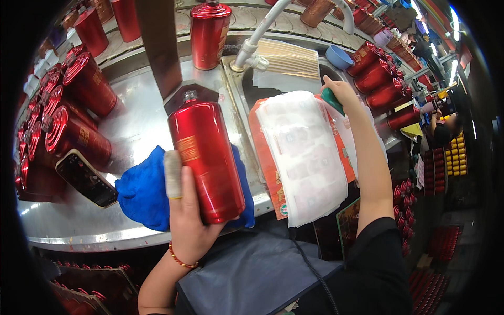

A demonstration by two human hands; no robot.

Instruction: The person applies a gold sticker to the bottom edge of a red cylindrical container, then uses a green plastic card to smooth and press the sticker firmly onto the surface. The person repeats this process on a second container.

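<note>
Red bottle (207,157), left fingers (188,185) part-spread, holding it

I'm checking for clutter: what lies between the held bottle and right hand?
The head view shows white sheets on an orange backing between the bottle and right hand.

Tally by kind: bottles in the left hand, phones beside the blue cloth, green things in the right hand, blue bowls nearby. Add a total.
Glossy red cylindrical bottle in the left hand: 1
Dark rectangular phone: 1
Green object in the right hand: 1
Round blue bowl: 1
Total: 4
</note>
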